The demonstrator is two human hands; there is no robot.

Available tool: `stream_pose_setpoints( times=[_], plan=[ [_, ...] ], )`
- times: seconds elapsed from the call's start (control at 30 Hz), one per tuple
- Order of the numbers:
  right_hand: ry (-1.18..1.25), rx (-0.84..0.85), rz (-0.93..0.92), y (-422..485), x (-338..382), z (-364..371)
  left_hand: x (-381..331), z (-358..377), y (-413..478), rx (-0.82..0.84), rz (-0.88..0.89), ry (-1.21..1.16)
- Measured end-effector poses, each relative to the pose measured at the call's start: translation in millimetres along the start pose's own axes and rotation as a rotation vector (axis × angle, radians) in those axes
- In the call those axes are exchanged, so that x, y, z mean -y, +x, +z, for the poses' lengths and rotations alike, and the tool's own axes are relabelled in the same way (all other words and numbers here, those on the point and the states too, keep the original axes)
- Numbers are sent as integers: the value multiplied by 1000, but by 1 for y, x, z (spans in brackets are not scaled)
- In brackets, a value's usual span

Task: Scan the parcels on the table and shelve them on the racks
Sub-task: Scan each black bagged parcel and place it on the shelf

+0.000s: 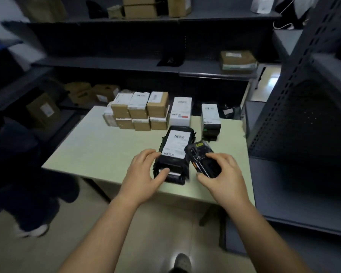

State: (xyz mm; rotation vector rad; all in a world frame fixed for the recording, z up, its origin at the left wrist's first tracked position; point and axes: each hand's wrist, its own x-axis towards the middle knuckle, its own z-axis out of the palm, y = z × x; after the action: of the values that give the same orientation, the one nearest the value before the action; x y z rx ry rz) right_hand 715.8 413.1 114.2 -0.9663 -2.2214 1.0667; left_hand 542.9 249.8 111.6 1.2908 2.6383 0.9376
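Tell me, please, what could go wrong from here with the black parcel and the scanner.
1. The black parcel lies near the front edge of the table, gripped only at one end by the left hand; a pull could tip it off.
2. The scanner in the right hand sits beside the label, apparently not facing it, so the scan may miss.

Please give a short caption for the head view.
Left hand holds a black parcel on the table; right hand holds a scanner beside it.
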Motion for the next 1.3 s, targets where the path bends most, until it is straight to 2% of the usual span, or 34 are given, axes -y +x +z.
stream_pose_setpoints(
  times=[0.33, 0.5, 0.63, 0.73, 0.97, 1.17, 1.3],
  plan=[
    [-65, -90, 233, 84, -38, 26, 44, 66, 123, 225, 14, 3],
    [-156, -113, 363, 90, -64, 41, 64, 115, 145, 388, -6, 143],
    [-164, -125, 439, 87, -72, 50, 70, 144, 149, 451, -57, 263],
    [-147, -122, 466, 87, -75, 55, 68, 155, 147, 452, -89, 322],
    [-151, -82, 478, 91, -77, 59, 61, 164, 150, 406, -200, 229],
    [-135, -67, 401, 100, -58, 49, 64, 138, 138, 328, -173, 193],
    [-65, -114, 311, 108, -28, 35, 48, 97, 138, 186, -119, 140]
  ],
)
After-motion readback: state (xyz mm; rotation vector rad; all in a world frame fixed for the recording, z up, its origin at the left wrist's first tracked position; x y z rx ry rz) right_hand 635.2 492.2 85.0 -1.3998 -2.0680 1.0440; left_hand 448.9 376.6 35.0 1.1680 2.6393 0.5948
